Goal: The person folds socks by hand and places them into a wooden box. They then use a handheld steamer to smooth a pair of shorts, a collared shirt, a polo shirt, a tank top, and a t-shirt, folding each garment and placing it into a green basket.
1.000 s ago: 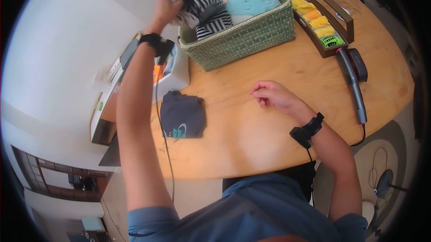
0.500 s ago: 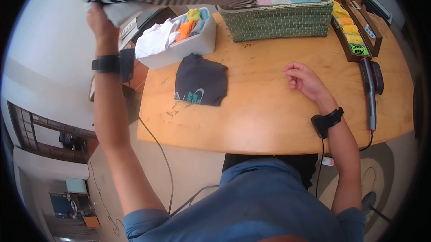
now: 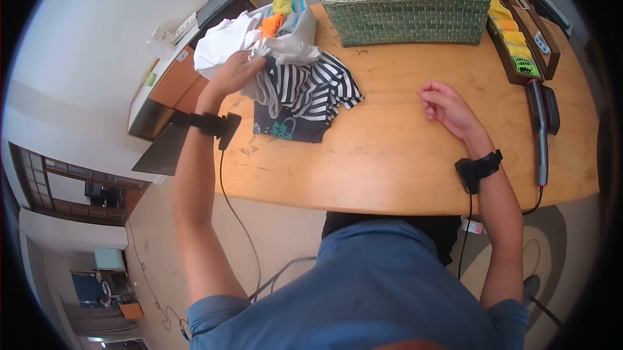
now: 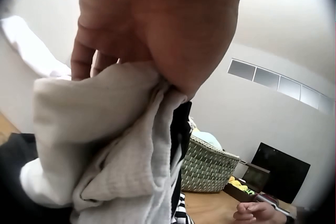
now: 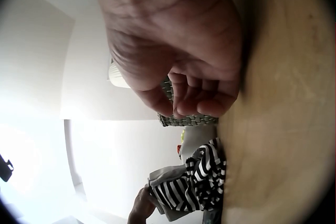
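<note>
My left hand [image 3: 235,72] grips a black-and-white striped garment [image 3: 310,85] by its pale grey lining [image 4: 100,145]. The bunched garment lies partly over a folded dark navy shirt [image 3: 285,129] on the wooden table [image 3: 389,149]. My right hand [image 3: 441,105] rests on the table to the right, fingers loosely curled [image 5: 197,98], holding nothing. The striped garment [image 5: 194,184] also shows far off in the right wrist view.
A white bin of small clothes [image 3: 272,25] stands behind my left hand. A green woven basket [image 3: 409,19] holding pink and blue items sits at the back. A wooden tray with yellow items [image 3: 519,45] and a hair brush tool [image 3: 538,123] lie at the right.
My left hand pulled the striped garment out of the basket, swung it up and left, then brought it down onto the dark shirt. The right hand stayed put.
</note>
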`<state>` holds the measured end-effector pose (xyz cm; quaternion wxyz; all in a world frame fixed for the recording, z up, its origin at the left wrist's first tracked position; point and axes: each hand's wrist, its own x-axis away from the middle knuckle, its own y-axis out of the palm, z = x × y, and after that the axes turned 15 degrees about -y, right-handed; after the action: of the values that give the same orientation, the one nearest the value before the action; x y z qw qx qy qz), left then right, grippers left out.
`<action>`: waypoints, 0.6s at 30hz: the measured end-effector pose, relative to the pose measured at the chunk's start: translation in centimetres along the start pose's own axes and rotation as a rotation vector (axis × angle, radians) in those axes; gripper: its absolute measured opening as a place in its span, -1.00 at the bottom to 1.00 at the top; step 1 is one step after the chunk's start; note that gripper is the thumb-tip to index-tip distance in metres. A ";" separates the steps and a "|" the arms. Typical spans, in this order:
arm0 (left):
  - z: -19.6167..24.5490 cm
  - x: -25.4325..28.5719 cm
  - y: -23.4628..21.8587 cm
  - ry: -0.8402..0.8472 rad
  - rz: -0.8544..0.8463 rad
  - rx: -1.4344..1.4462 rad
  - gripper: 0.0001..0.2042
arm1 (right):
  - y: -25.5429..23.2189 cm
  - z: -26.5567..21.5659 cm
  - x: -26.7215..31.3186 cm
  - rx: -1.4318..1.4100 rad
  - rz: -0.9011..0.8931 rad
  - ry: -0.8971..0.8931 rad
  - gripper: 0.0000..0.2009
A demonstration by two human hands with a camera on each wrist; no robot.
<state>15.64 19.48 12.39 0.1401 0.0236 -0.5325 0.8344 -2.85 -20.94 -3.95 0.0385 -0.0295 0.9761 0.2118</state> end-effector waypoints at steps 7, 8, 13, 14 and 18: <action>6.3 -2.0 -1.4 0.256 -0.049 -0.698 -0.37 | 0.4 0.4 -0.2 0.131 -0.046 0.020 -0.94; 8.3 -3.3 -2.1 0.246 -0.009 -0.574 -0.42 | 0.4 0.5 -0.1 0.126 -0.053 0.019 -0.94; 21.7 -9.3 0.0 0.522 -0.044 -0.379 -0.34 | 0.3 0.8 -0.3 0.105 -0.093 0.017 -0.93; 23.7 -10.9 1.2 0.526 -0.035 -0.458 -0.32 | 0.1 0.9 -0.3 0.088 -0.095 0.017 -0.93; 28.1 -20.2 5.9 0.562 -0.091 -0.704 -0.17 | 0.0 1.1 -0.4 0.025 -0.087 0.020 -0.92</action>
<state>30.41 -12.24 15.53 0.3152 -0.2297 -0.7236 0.5695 -2.39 -20.44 -4.91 0.0385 -0.0735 0.9768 0.1975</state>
